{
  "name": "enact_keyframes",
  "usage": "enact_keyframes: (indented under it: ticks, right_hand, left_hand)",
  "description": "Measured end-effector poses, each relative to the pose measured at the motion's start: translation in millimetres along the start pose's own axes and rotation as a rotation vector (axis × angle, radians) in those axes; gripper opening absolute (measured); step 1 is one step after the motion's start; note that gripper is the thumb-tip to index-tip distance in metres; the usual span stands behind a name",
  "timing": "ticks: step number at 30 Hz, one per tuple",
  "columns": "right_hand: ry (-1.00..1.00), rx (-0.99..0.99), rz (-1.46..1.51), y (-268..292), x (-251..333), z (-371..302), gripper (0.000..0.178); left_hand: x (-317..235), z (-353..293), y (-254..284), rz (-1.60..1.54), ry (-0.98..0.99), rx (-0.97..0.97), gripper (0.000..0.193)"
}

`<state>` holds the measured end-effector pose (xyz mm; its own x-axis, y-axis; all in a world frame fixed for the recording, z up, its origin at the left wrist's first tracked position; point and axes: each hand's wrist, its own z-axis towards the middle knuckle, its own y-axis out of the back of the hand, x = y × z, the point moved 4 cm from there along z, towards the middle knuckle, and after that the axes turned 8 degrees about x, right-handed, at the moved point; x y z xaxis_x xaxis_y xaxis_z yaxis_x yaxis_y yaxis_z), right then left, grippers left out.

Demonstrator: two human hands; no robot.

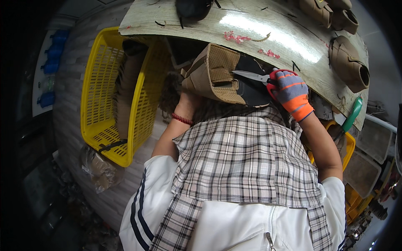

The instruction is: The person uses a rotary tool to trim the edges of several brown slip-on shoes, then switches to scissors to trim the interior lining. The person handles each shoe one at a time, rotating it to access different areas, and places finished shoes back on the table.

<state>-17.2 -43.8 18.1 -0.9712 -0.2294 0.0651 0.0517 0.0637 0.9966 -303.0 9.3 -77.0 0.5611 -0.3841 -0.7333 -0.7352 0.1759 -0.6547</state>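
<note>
My right hand [292, 90], in a grey and orange work glove, grips red-handled scissors [254, 76]. Their blades point left over the opening of a tan shoe upper [197, 79], which has a perforated lining and a black part on its right side. Whether the blades touch the material I cannot tell. My bare left hand [191, 100], with a red bead bracelet at its wrist, holds the upper from its left and underneath; most of its fingers are hidden behind it. The upper is just above my lap, at the near edge of the worktable [188, 29].
At left stands a yellow plastic basket [141, 104] with a stack of tan pieces inside. Finished-looking tan shoes [349, 62] and a black shoe [193, 8] rest on the table among scraps. A green-handled tool [352, 113] hangs by the right edge, above another yellow basket [348, 148].
</note>
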Motion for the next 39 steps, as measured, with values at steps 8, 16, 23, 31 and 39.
enact_keyframes:
  ticks: [8,16,23,31,39]
  right_hand:
    - [0.087,0.002,0.083,9,11,18,0.029]
    - [0.046,-0.027,0.111,24,7,8,0.03]
    - [0.131,0.025,0.01,26,39,42,0.032]
    - [0.127,0.051,-0.012,20,43,46,0.031]
    - [0.064,0.063,0.042,30,38,37,0.031]
  left_hand:
    - [4,2,-1,-0.096,0.043,0.019,0.046]
    - [21,11,20,0.349,-0.031,0.007,0.047]
    - [-1,5,-11,0.015,0.02,0.042,0.042]
    - [-6,1,-15,0.322,-0.069,0.056,0.038]
    - [-3,2,-13,0.001,0.072,-0.025,0.038]
